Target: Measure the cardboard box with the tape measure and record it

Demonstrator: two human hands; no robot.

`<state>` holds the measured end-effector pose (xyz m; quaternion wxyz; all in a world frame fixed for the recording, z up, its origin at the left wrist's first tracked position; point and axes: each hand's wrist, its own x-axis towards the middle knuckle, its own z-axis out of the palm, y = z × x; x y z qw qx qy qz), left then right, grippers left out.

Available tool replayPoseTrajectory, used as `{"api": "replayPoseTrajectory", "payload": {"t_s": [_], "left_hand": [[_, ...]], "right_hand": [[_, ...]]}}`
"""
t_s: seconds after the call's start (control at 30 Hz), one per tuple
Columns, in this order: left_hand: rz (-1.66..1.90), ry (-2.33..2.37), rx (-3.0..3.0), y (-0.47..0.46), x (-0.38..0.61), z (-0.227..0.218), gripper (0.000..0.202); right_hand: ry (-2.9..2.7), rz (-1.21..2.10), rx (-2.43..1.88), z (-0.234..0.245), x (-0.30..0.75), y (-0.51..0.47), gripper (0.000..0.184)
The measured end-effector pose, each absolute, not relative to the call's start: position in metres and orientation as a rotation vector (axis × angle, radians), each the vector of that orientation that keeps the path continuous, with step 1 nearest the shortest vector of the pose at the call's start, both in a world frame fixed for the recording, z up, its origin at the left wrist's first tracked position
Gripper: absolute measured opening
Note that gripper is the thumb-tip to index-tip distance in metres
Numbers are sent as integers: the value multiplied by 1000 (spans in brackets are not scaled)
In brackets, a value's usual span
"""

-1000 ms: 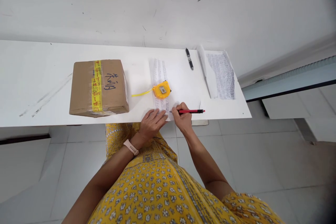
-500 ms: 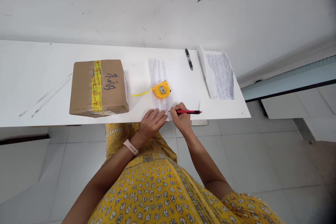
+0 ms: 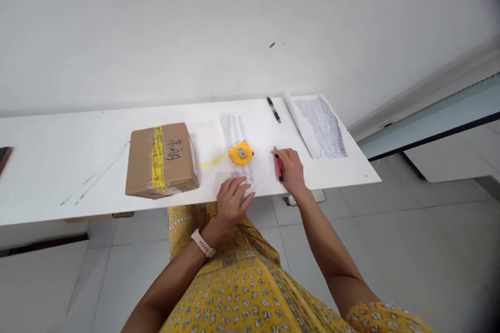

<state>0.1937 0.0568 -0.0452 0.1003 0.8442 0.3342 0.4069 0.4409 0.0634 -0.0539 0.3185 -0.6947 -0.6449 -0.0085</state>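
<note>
My left hand (image 3: 233, 200) rests at the table's front edge, its fingers stretched out over the lower end of a sheet of paper (image 3: 235, 127) covered in columns of small writing. On that sheet sits a yellow tape measure (image 3: 241, 153), a short length of its yellow blade drawn out to the left. To the right of the sheet, my right hand (image 3: 292, 170) has its fingers closed round a red and black pen (image 3: 278, 168), low at the table surface. Whether the pen touches the table I cannot tell.
A taped cardboard box (image 3: 142, 158) stands left of the paper. A black and grey pen (image 3: 274, 110) lies further back, beside an opened notepad (image 3: 318, 127) full of writing. The white table (image 3: 97, 135) meets a wall at the back; a glass panel (image 3: 429, 127) borders the right.
My right hand has moved right, off the written sheet, and the pen has turned from pointing sideways to nearly lengthwise. My left hand stays on the paper. The whole view has shifted.
</note>
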Motion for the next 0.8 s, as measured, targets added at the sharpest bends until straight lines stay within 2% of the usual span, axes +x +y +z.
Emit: {"api": "replayPoseTrajectory", "payload": {"t_s": [0.1, 0.17, 0.23, 0.4, 0.47, 0.6, 0.67, 0.8], "left_hand": [[1162, 1078, 2353, 80, 206, -23, 23], [1022, 1144, 2260, 102, 219, -13, 41], [902, 1189, 2203, 123, 231, -8, 58], [829, 1196, 2145, 125, 236, 5, 68], [847, 1164, 2089, 101, 223, 16, 79], [854, 929, 1613, 42, 183, 39, 85], [878, 939, 1442, 19, 159, 46, 85], [939, 1048, 1223, -9, 111, 55, 88]], "right_hand": [[-1659, -98, -1827, -59, 439, 70, 49], [-1650, -131, -1827, -62, 437, 71, 50], [-1649, -124, -1808, -62, 436, 71, 45], [-1437, -60, -1703, -45, 426, 63, 32], [-1265, 113, -1636, -27, 411, 55, 35], [-1265, 974, -1421, 18, 370, 35, 47], [-1375, 1212, -1333, 35, 348, 27, 43], [-1627, 1377, -1226, 60, 311, 26, 25]]}}
